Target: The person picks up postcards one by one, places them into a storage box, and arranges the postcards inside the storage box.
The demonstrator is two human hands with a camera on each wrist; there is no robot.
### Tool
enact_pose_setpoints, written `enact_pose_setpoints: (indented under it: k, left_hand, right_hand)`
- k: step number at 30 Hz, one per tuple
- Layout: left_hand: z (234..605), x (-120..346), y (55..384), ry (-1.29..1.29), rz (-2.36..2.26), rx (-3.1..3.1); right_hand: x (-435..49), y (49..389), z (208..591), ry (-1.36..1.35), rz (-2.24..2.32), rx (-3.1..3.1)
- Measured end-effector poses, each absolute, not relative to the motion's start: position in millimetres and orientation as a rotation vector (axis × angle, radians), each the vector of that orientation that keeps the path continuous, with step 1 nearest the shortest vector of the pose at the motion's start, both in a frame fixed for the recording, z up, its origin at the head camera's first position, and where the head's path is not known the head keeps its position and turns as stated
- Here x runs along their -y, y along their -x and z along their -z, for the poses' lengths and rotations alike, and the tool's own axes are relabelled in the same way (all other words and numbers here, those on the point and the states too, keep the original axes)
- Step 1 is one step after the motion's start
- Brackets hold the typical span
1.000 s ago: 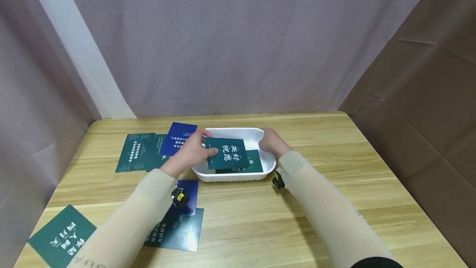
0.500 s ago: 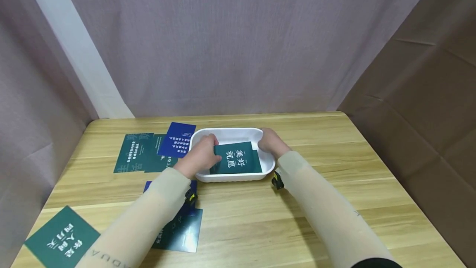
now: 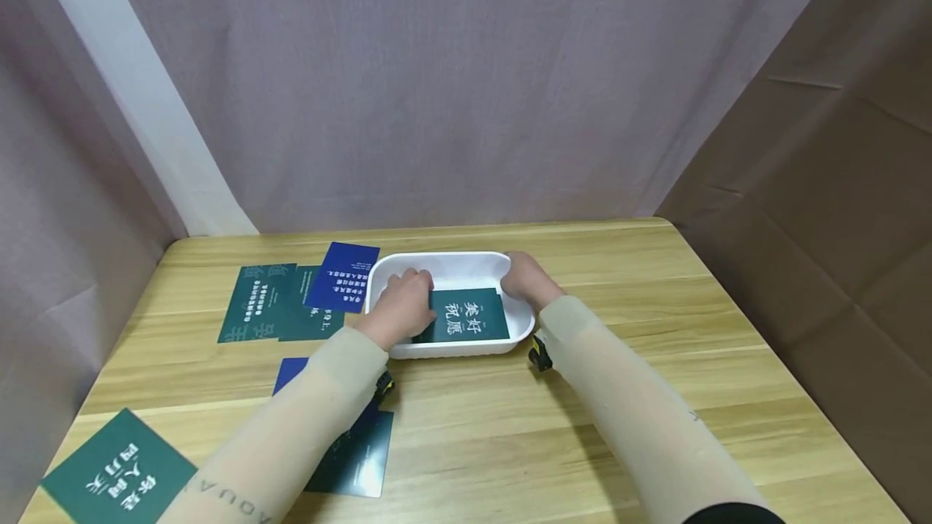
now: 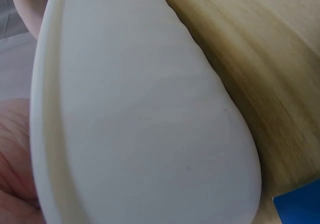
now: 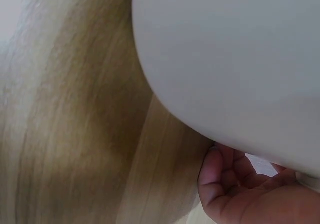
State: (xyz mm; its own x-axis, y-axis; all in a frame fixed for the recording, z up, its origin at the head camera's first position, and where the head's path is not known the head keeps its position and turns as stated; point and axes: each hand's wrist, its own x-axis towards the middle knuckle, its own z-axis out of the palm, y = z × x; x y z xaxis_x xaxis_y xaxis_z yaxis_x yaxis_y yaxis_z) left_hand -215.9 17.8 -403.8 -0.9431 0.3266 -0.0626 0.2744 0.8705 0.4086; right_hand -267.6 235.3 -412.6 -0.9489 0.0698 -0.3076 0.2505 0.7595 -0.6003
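The white plastic tray [image 3: 466, 272] is standing on the wood-grain tabletop [image 3: 473, 427], and the right hand [image 3: 530, 280] is gripping its right end, fingers curling under the rim. Inside, toward the near side, the white-lettered green card [image 3: 466, 315] is lying face up. The left hand [image 3: 400, 306] is hovering at that card's left edge; whether its hidden fingertips are pinching it, I cannot tell. For a tidy placement, the left hand should probably be freeing the card only once it is sitting flat, the right hand steadying the tray meanwhile. The left sleeve [image 3: 284, 427] is overlapping the glossy green card [image 3: 357, 459], so lifting before withdrawing seems safest.
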Motion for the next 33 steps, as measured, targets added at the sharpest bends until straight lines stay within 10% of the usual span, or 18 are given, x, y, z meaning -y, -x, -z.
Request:
enact_pose_setpoints:
  k: [33]
  left_hand:
    - [413.9, -25.2, 216.5, -0.46, -0.477, -2.867]
  right_hand:
    - [-233.7, 267.7, 413.7, -0.272, 0.958, -2.687]
